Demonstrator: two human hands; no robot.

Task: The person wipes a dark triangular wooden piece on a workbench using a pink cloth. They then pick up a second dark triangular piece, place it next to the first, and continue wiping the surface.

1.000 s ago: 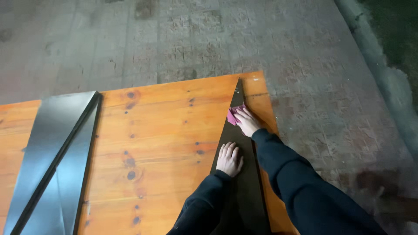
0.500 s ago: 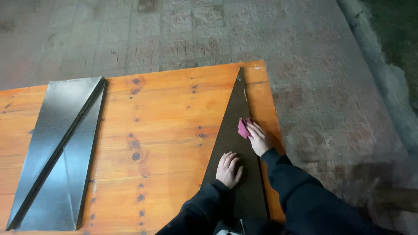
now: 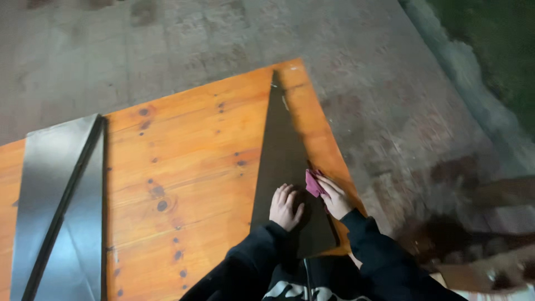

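- The dark triangular metal sheet (image 3: 281,161) lies flat on the right part of the orange wooden table (image 3: 184,161), its sharp tip pointing away from us toward the far edge and its wide base near our body.
- Our right hand (image 3: 334,198) pinches a small pink-red abrasive pad (image 3: 313,183) between curled fingers and presses it on the sheet's right edge, close to the base.
- Our left hand (image 3: 285,207) lies flat and spread on the sheet just beside the right one, holding nothing, weighing the metal down.
- We judge the step in hand to be rubbing along that right edge while the other palm steadies the piece.
- The next move, as we read it, calls for steady downward pressure from the left palm, and for fingers kept on the pad and off the bare metal edge, which looks thin.
- Well apart on the left of the table lie two larger grey metal sheets (image 3: 58,212), a dark line between them.
- Beyond the table there is rough concrete floor (image 3: 167,50), stained darker at the right.
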